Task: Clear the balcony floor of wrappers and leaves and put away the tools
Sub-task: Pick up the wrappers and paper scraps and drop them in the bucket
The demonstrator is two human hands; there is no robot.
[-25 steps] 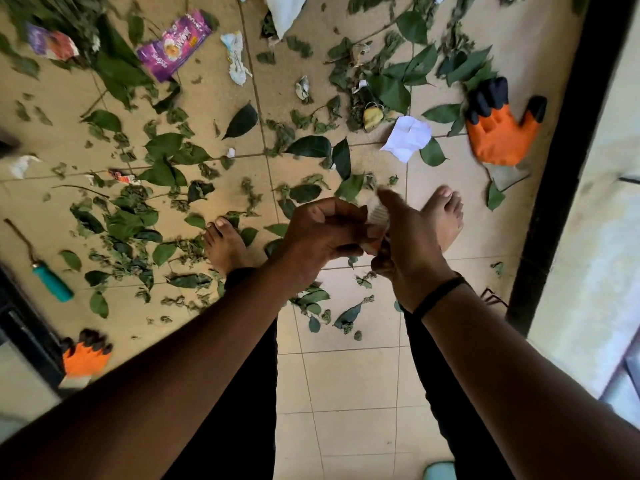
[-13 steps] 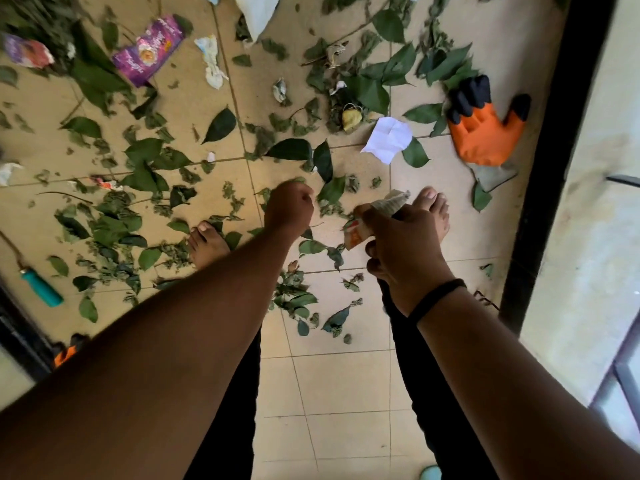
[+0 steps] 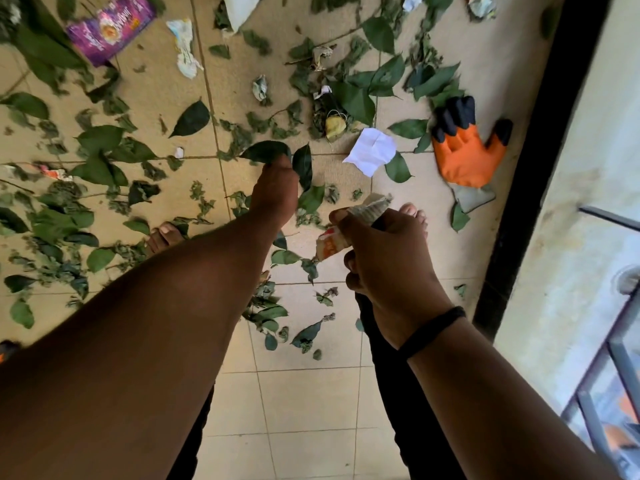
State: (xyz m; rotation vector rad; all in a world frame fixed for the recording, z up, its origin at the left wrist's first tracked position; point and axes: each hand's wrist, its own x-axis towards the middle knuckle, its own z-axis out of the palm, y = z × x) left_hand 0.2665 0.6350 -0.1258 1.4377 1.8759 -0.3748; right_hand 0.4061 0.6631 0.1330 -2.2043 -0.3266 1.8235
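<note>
Litter-gathering step; right hand (image 3: 388, 268) curls round crumpled wrappers (image 3: 349, 226) above the tiled floor (image 3: 311, 403); left hand (image 3: 275, 195) reaches down toward a dark leaf (image 3: 265, 152), fingers hidden, cannot tell their set; next likely a pinch on that leaf; orange glove (image 3: 464, 157) lies apart.

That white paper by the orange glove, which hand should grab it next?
Probably the left. The left hand is stretched over the leaves and seems to hold nothing, while the right hand already grips crumpled wrappers. The white paper lies beyond both.
</note>
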